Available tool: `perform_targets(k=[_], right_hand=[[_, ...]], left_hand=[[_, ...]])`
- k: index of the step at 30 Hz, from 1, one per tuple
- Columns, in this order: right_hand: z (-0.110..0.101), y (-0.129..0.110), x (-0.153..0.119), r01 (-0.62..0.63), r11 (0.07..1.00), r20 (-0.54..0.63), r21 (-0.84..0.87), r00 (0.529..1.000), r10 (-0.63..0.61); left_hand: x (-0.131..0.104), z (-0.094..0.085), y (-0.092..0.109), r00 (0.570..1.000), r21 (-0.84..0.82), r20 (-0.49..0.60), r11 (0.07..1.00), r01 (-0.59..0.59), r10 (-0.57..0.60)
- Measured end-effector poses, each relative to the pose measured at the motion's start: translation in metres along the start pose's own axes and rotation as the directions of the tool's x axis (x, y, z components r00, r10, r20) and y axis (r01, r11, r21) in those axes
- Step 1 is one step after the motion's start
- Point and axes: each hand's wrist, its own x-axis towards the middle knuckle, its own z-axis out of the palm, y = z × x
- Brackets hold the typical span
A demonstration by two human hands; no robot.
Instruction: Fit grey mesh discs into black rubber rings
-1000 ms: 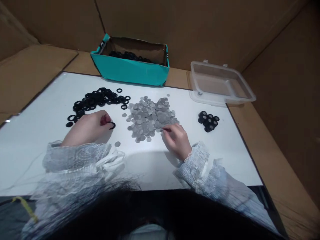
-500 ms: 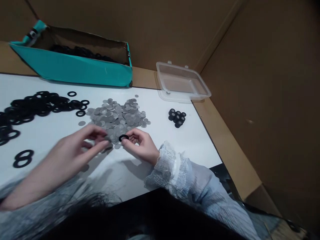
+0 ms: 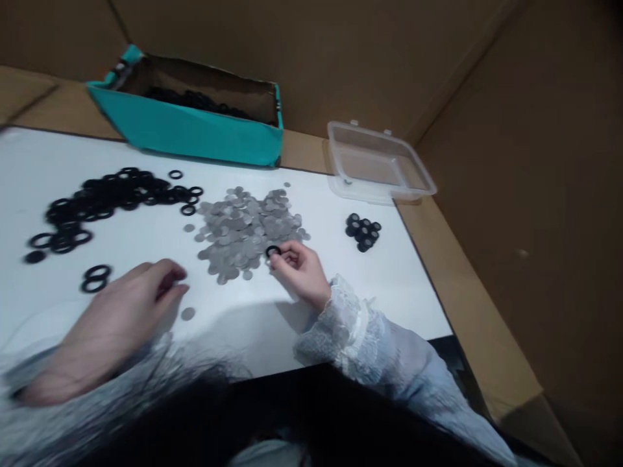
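Observation:
A black ring is pinched between the thumb and fingers of my right hand, at the lower right edge of a pile of grey discs. My left hand is over the white table to the left of the pile, its thumb and fingertips apart, with nothing visible between them. Two overlapping black rings lie just beyond its back. One loose grey disc rests to the right of that hand.
A heap of black rings spreads at the left. Behind stands a teal box with black rings inside. A clear plastic container is at the back right, near a cluster of black pieces with grey centres.
My left hand has drawn away leftward from the disc pile and from my right hand. My right hand still holds the black ring. The camera view has shifted, so the scene sits further right.

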Motion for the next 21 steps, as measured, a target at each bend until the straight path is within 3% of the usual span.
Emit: perform_targets(k=[3,7,13,21], right_hand=[[-0.003,0.002,-0.003,0.014,1.0,-0.024,-0.019,1.0,-0.015],[-0.005,0.002,-0.007,0.048,0.998,-0.018,-0.043,0.999,-0.049],[-0.007,-0.005,-0.011,0.044,0.996,-0.016,-0.08,0.999,-0.045],[-0.008,-0.008,-0.013,0.046,0.995,-0.021,-0.089,0.999,-0.048]], left_hand=[[-0.005,-0.011,0.016,0.999,-0.051,0.026,0.998,0.034,-0.033],[-0.017,-0.022,0.009,0.993,-0.134,-0.003,0.984,0.114,-0.115],[-0.032,-0.022,0.004,0.967,-0.186,0.235,0.981,-0.052,0.095],[-0.027,-0.013,0.015,0.977,-0.169,0.192,0.984,-0.063,0.096]])
